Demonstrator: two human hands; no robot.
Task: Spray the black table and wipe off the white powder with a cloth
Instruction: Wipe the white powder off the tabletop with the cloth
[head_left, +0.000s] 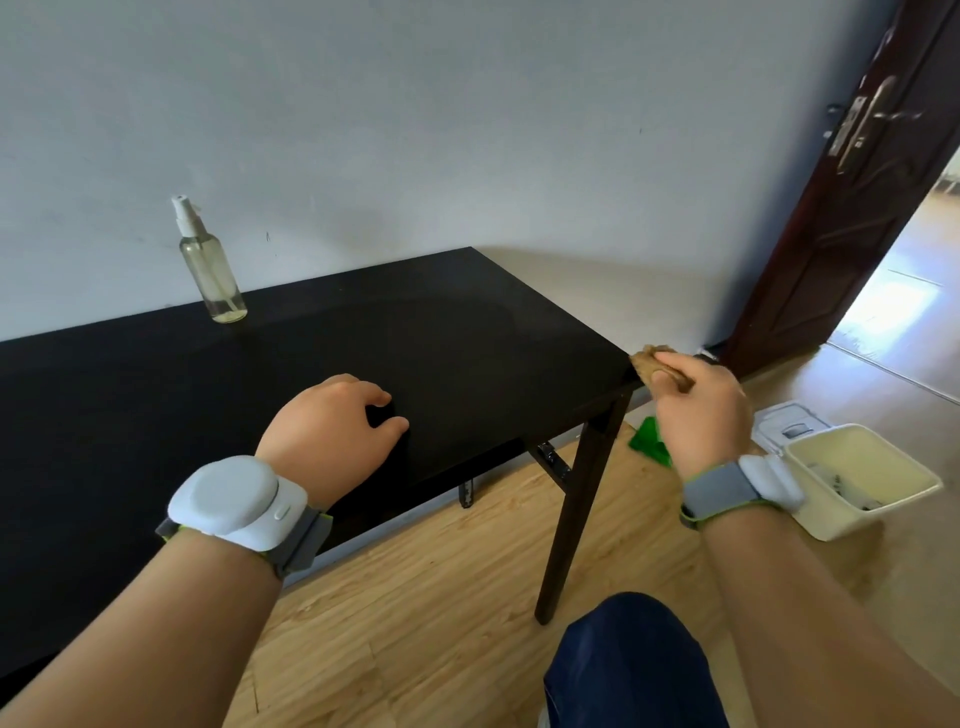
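The right hand (698, 410) is closed around a bunched tan cloth (655, 364), pressing it against the near right corner of the black bench (467, 343). The left hand (332, 431) holds nothing, resting on the bench top near its front edge with fingers loosely curled. A clear spray bottle (210, 265) stands upright at the bench's far edge. A cream bin (857, 478) sits on the floor right of the bench.
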